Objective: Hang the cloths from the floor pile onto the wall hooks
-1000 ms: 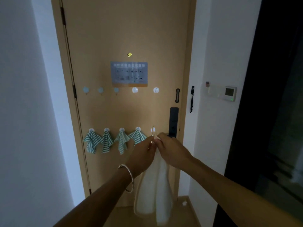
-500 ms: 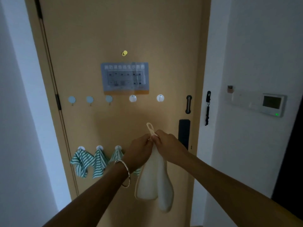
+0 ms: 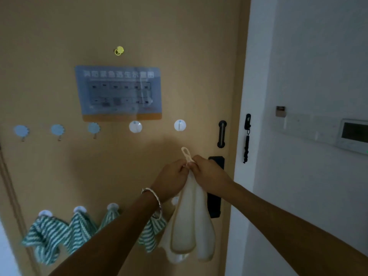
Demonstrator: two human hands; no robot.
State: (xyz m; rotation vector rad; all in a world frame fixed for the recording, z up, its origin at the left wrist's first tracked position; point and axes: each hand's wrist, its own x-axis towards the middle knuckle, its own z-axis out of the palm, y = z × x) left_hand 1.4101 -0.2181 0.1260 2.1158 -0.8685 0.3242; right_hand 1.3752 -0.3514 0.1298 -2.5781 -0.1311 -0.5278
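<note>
Lower left: green striped cloths (image 3: 47, 236) hang from a low row of hooks on the door (image 3: 189, 46). Mid-left, higher: three blue hooks (image 3: 57, 130), then two white hooks (image 3: 135, 126) under a poster (image 3: 119, 92). Centre: left hand (image 3: 171, 180), bracelet (image 3: 154, 196) on its wrist, pinches the neck of the white cloth (image 3: 185, 226). The right hand (image 3: 209, 176) pinches it from the other side, fingers curled. The cloth's loop (image 3: 185, 153) sticks up above both hands, below the rightmost white hook (image 3: 180, 125), apart from it. The cloth body hangs beside the black door lock (image 3: 215, 198). Right edge: wall panel (image 3: 352, 134).
</note>
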